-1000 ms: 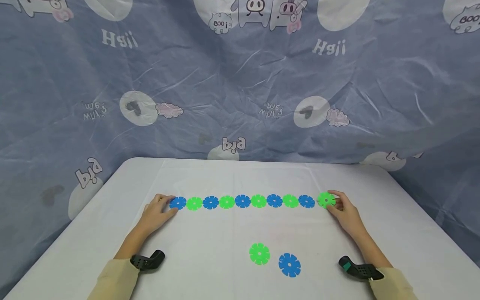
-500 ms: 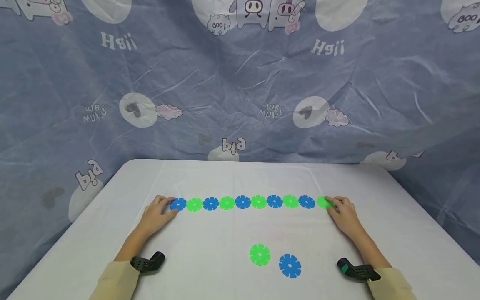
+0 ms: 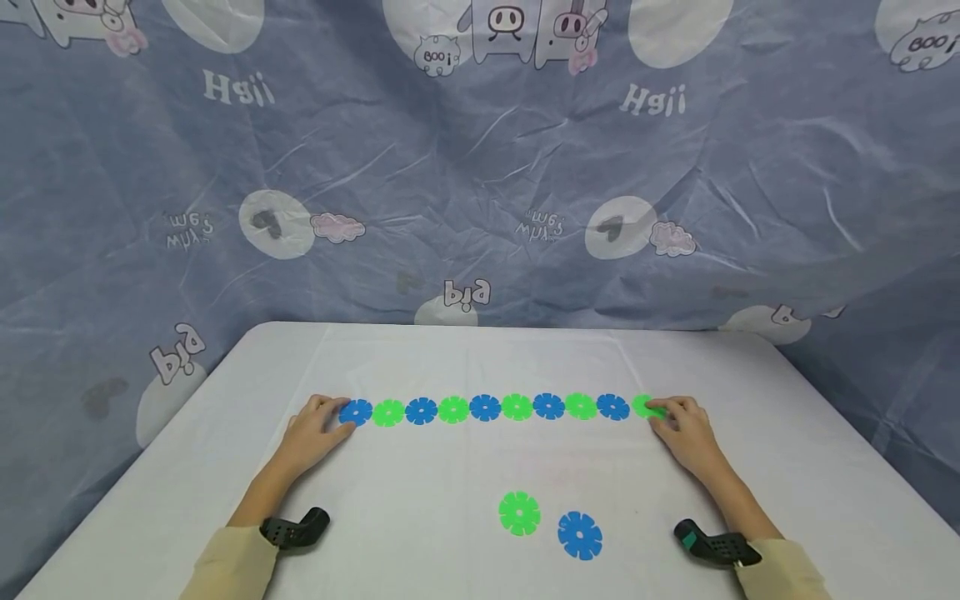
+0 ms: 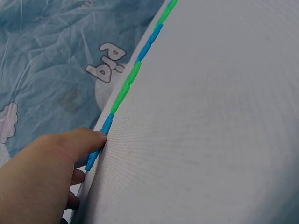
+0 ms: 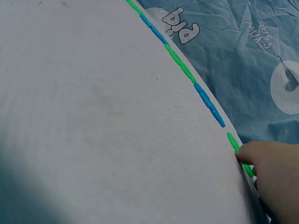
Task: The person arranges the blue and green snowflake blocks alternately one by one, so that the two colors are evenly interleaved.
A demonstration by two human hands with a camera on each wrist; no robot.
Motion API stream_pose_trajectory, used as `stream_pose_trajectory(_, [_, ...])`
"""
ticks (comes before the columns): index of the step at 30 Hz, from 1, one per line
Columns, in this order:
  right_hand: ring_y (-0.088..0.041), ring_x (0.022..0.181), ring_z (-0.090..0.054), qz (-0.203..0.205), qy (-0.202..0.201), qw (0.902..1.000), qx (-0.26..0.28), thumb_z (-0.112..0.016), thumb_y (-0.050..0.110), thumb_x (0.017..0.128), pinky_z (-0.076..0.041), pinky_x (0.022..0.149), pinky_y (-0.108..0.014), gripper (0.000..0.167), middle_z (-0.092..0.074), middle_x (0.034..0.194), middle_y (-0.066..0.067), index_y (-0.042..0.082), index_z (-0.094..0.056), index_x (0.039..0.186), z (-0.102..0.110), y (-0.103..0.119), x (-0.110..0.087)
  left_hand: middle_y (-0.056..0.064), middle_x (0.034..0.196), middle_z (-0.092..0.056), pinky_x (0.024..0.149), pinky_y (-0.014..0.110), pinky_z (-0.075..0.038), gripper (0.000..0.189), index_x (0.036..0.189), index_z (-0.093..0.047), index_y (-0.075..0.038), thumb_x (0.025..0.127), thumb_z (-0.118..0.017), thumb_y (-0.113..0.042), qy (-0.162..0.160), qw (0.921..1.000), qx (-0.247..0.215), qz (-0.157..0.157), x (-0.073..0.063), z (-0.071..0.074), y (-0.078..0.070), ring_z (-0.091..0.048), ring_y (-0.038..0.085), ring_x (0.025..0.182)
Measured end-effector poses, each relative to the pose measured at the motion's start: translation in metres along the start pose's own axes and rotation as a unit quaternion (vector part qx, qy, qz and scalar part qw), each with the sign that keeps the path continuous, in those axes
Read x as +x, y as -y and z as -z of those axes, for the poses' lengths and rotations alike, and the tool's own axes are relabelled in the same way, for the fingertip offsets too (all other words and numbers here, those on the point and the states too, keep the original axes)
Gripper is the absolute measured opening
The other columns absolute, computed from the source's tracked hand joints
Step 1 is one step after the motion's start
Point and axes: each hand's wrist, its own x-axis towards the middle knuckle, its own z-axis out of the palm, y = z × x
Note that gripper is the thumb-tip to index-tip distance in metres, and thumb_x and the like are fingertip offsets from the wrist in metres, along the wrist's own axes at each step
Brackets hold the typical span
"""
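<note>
A row of blue and green plastic snowflake discs lies flat across the table, colours alternating. At its left end is a blue snowflake disc (image 3: 358, 412), its edge held between the thumb and fingers of my left hand (image 3: 306, 435). The left wrist view shows the thumb (image 4: 96, 140) against that disc's near side. My right hand (image 3: 693, 437) pinches the green snowflake disc (image 3: 642, 405) at the right end, covering part of it. In the right wrist view a small gap separates this green disc (image 5: 232, 140) from the neighbouring blue disc (image 5: 209, 104).
Nearer the front lie a loose green disc (image 3: 519, 513) and a loose blue disc (image 3: 580, 536). The white table (image 3: 420, 508) ends at a patterned grey-blue cloth (image 3: 465, 167) behind. Both wrists wear black devices.
My right hand has brought the green disc down onto the table at the row's right end and shifted it slightly left; its fingers now cover more of it. The left hand stays in place.
</note>
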Motion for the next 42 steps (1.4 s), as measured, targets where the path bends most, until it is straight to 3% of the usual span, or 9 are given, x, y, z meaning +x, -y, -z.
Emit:
stream_pose_trajectory(31, [-0.043, 0.111, -0.036, 0.014, 0.006, 0.9998, -0.010, -0.048, 0.013, 0.090, -0.027, 0.086, -0.058, 0.030, -0.041, 0.128, -0.026, 0.003, -0.056, 0.117, -0.001, -0.001, -0.002, 0.017, 0.116, -0.047, 0.083, 0.049, -0.032, 0.052, 0.126, -0.050, -0.003, 0.085, -0.058, -0.033, -0.006, 1.0000, -0.002, -0.007, 0.000, -0.003, 0.002, -0.047, 0.034, 0.107])
stream_pose_trajectory(42, [-0.039, 0.108, -0.041, 0.029, 0.006, 0.9989, 0.035, -0.045, 0.012, 0.092, -0.037, 0.085, -0.057, 0.031, -0.037, 0.128, -0.025, 0.003, -0.053, 0.121, 0.014, 0.016, 0.001, 0.017, 0.116, -0.047, 0.083, 0.048, -0.032, 0.051, 0.126, -0.050, -0.004, 0.085, -0.057, -0.033, -0.005, 1.0000, -0.003, -0.003, 0.000, -0.003, 0.001, -0.047, 0.034, 0.107])
